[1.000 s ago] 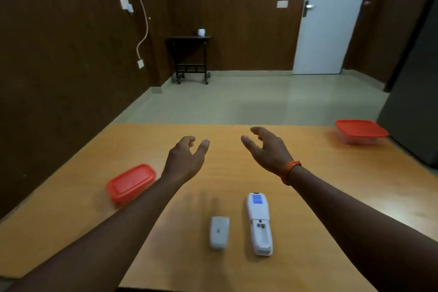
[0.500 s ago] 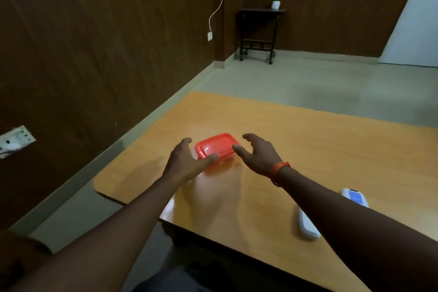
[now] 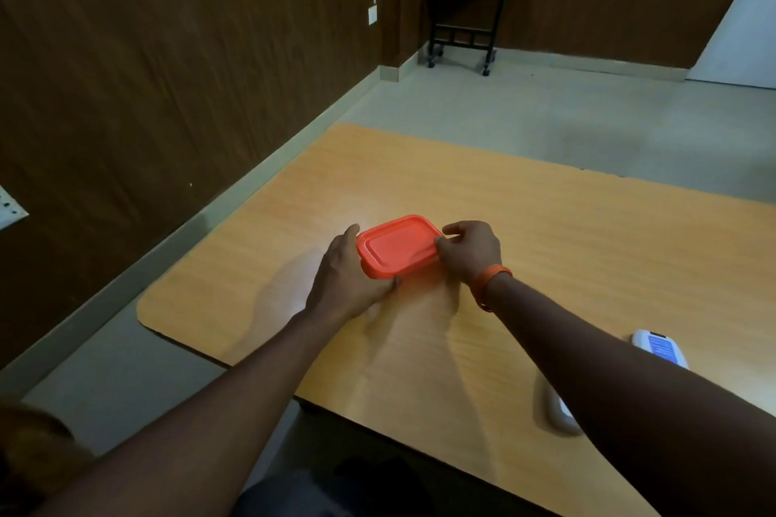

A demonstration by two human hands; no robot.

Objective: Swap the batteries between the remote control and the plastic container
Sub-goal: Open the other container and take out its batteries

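A small plastic container with an orange lid (image 3: 397,244) sits on the wooden table (image 3: 546,231) near its left side, lid on. My left hand (image 3: 344,275) grips its near-left corner. My right hand (image 3: 470,250), with an orange wristband, curls its fingers round the right edge. The white remote control (image 3: 659,346) lies at the right, mostly hidden behind my right forearm. Its loose white battery cover (image 3: 558,411) lies near the front edge, also partly hidden. No batteries are visible.
The table's left and near edges are close to the container. A brown wall runs along the left. A small dark side table (image 3: 466,8) with a white pot stands in the far corner, and a white door is at the right.
My view swung left from the remote to the orange-lidded container. Both hands went from hovering open to closing on the container's two sides.
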